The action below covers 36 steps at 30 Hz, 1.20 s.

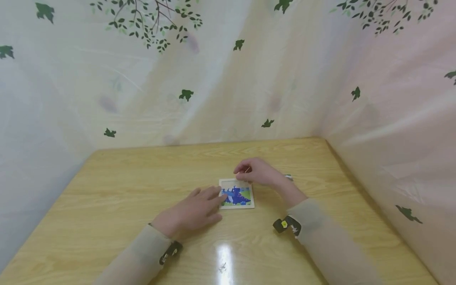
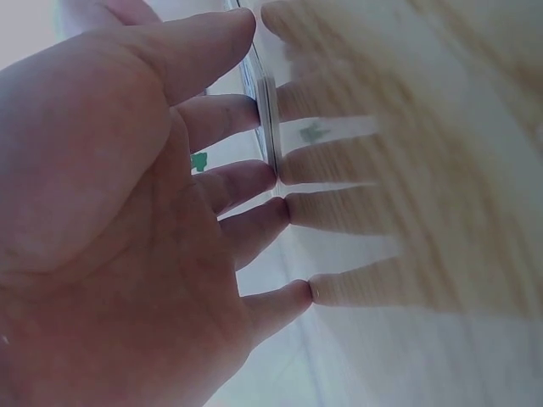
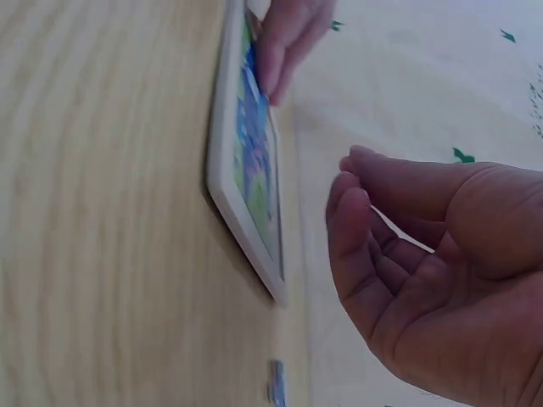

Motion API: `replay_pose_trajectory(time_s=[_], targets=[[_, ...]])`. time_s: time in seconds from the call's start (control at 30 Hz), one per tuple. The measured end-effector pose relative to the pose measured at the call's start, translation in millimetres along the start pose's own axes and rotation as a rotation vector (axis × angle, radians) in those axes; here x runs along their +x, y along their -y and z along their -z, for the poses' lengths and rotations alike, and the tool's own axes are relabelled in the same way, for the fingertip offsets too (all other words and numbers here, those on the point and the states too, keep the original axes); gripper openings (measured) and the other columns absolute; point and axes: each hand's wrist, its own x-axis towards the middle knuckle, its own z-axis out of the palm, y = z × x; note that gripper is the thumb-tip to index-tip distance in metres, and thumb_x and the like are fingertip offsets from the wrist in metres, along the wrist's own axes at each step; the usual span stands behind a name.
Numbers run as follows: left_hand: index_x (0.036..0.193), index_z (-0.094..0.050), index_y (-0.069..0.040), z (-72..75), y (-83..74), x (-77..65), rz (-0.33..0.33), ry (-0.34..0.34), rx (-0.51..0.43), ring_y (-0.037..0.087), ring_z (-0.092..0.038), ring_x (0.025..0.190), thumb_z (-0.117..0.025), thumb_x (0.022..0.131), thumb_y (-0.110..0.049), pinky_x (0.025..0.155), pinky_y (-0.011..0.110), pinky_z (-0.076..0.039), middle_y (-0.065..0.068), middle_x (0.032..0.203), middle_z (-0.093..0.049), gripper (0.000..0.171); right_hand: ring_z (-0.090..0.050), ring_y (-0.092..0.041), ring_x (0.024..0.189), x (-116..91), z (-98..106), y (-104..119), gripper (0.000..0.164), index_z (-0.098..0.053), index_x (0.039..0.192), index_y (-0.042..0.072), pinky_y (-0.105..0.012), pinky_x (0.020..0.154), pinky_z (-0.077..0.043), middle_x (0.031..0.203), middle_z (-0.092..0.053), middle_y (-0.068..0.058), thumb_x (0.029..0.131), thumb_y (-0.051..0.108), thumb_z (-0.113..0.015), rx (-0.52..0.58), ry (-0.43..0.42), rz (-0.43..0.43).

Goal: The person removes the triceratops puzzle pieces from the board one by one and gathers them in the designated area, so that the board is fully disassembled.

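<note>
A framed picture puzzle (image 1: 236, 194) showing a blue dinosaur lies on the table, with a bare beige strip along its far side. Spread fingers of my left hand (image 1: 194, 209) rest at its left edge; the left wrist view shows fingertips against the thin side of the frame (image 2: 270, 114). Above the far right part of the frame is my right hand (image 1: 258, 171). Its fingers are curled, with thumb and fingertips close together in the right wrist view (image 3: 424, 263), and I see nothing between them.
A small flat piece (image 1: 288, 177) lies right of the frame, partly behind my right forearm; the right wrist view shows this piece (image 3: 277, 383) edge-on. Wood-grained table (image 1: 135, 170) surrounds the puzzle. Pale curtains (image 1: 213, 79) with green leaf prints hang behind and at the sides.
</note>
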Motion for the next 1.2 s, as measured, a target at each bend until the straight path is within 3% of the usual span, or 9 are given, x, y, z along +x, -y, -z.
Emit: replay_pose_trajectory(time_s=[0.13,0.27,0.57,0.73,1.07,1.2], targets=[[0.173,-0.038,-0.017,-0.4,1.7,-0.1,-0.01,-0.004,0.014,0.037,-0.025,0.166,-0.054,0.115,-0.049,0.133,0.065,-0.017,0.013,0.181,-0.027,0.068,-0.068,-0.018,0.084,4.5,-17.2,5.9,0.016,-0.079,0.122,0.007,-0.032,0.077,-0.061,0.1,-0.074,-0.004,0.108,0.013,-0.073,0.001,0.097,-0.018],[0.173,-0.038,-0.016,1.0,2.0,-1.0,-0.015,-0.009,0.009,0.038,-0.026,0.165,-0.054,0.116,-0.047,0.133,0.066,-0.016,0.015,0.18,-0.027,0.067,-0.07,-0.017,0.086,7.3,-28.3,9.4,0.014,-0.079,0.12,0.008,-0.031,0.081,-0.062,0.101,-0.075,-0.002,0.109,0.011,-0.072,-0.025,0.132,-0.034],[0.174,-0.037,-0.024,6.8,4.2,-2.1,-0.03,-0.008,0.014,0.036,-0.027,0.165,-0.052,0.116,-0.049,0.134,0.064,-0.018,0.014,0.181,-0.026,0.064,-0.068,-0.015,0.097,8.6,-31.7,7.2,0.014,-0.081,0.119,0.013,-0.037,0.097,-0.06,0.103,-0.075,0.003,0.108,0.012,-0.073,-0.095,0.124,-0.046],[0.172,-0.042,-0.031,8.5,8.4,-1.3,-0.062,0.03,0.024,0.036,-0.024,0.166,-0.05,0.118,-0.046,0.134,0.064,-0.018,0.014,0.182,-0.024,0.057,-0.067,-0.016,0.097,8.0,-31.4,5.0,0.014,-0.081,0.118,0.012,-0.037,0.096,-0.059,0.103,-0.074,0.002,0.106,0.011,-0.076,-0.093,0.127,-0.058],[0.17,-0.045,-0.028,9.7,8.2,0.8,-0.083,0.052,0.039,0.04,-0.023,0.166,-0.053,0.118,-0.04,0.132,0.068,-0.018,0.017,0.181,-0.025,0.055,-0.062,-0.018,0.093,7.1,-34.5,6.2,0.011,-0.072,0.108,0.011,-0.035,0.088,-0.056,0.099,-0.068,-0.001,0.102,0.005,-0.077,-0.101,0.108,0.008],[0.17,-0.045,-0.028,9.0,7.3,-1.3,-0.074,0.053,0.034,0.04,-0.024,0.166,-0.052,0.118,-0.04,0.132,0.068,-0.017,0.017,0.181,-0.025,0.054,-0.064,-0.018,0.097,6.1,-35.7,6.3,0.007,-0.071,0.106,0.011,-0.037,0.093,-0.057,0.103,-0.07,-0.001,0.103,0.007,-0.076,-0.064,0.109,0.013]])
